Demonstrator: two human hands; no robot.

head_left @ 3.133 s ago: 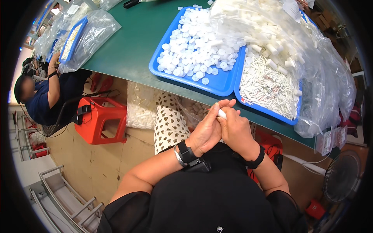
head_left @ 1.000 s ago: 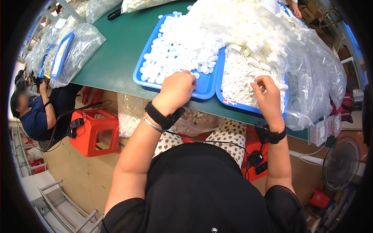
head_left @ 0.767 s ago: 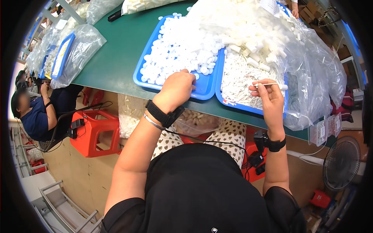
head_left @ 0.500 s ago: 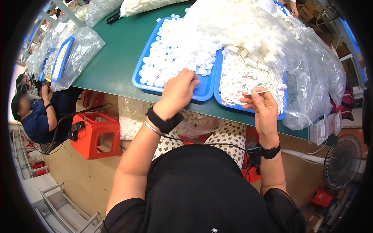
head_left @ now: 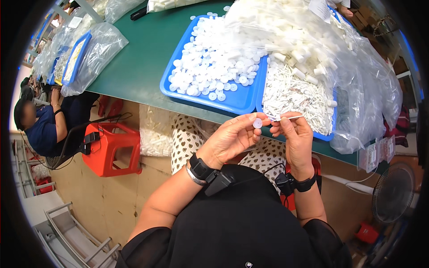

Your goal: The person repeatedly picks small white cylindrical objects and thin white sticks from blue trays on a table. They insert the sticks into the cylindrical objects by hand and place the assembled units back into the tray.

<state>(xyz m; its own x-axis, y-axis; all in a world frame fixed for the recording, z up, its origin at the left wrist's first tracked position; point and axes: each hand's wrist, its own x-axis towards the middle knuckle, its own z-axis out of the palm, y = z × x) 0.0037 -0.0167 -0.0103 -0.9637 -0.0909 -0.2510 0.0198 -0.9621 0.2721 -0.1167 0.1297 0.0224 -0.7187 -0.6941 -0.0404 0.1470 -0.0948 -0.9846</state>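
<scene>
Above my lap, just off the table's front edge, both hands meet with fingertips nearly touching. My left hand [head_left: 232, 138] is closed in a pinch on a small translucent white disc [head_left: 258, 123]. My right hand [head_left: 297, 138] pinches a thin white stick [head_left: 292, 117] between thumb and fingers, and one end points toward the left fingertips. Whether stick and disc touch cannot be made out. Beyond the left hand lies a blue tray [head_left: 232, 106] with a heap of similar discs. Another blue tray [head_left: 322, 136], behind the right hand, is filled with thin white pieces [head_left: 290, 91].
A large clear bag [head_left: 353, 80] of white cylinders [head_left: 279, 57] slumps over both trays on the green table [head_left: 129, 67]. Left are a red stool [head_left: 109, 149] and a seated person [head_left: 42, 127]. A black fan [head_left: 393, 192] stands at the right.
My left hand has come out of the disc tray, toward me and rightward, with a disc in its fingers. My right hand stays near the same place, still holding the stick.
</scene>
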